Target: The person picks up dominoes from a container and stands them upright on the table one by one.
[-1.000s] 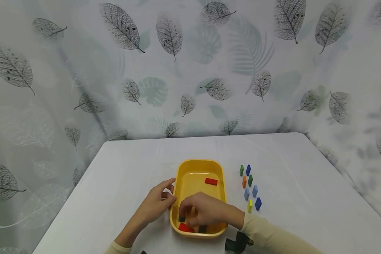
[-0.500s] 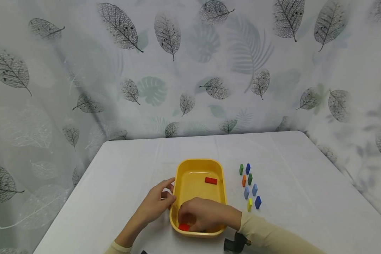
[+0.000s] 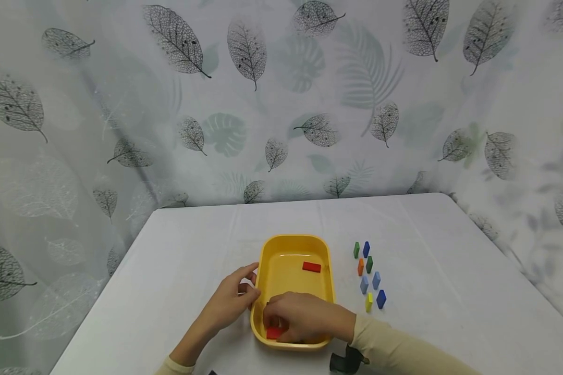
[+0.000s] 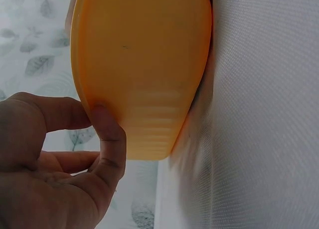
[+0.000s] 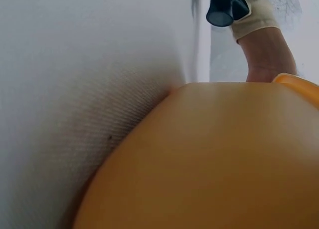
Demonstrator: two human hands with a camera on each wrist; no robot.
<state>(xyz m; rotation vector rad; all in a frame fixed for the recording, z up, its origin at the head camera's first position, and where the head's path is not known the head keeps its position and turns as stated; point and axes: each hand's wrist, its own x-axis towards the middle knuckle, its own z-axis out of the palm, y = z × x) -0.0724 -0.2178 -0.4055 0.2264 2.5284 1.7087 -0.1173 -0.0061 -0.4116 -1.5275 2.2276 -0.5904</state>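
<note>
In the head view a yellow tray (image 3: 294, 240) lies on the white table. My left hand (image 3: 232, 298) pinches its left rim; in the left wrist view the thumb (image 4: 107, 126) lies against the outer wall, the fingers at the rim. My right hand (image 3: 300, 315) reaches down into the near end of the tray, its fingers curled around a red block (image 3: 274, 333) that shows between fingers and thumb. Another red block (image 3: 311, 266) lies flat at the tray's far right. The right hand hides most of the near tray floor. The tray wall (image 5: 209, 164) fills the right wrist view.
To the right of the tray, several small blocks stand upright in two loose columns, among them a green block (image 3: 356, 250), an orange block (image 3: 360, 267), a yellow block (image 3: 368, 302) and a blue block (image 3: 381, 299). A leaf-patterned curtain (image 3: 281, 104) hangs behind the table.
My right hand has lowered toward the near end of the tray, covering the dark blocks seen there before. The red block under its fingers has shifted slightly. The left hand stays at the rim.
</note>
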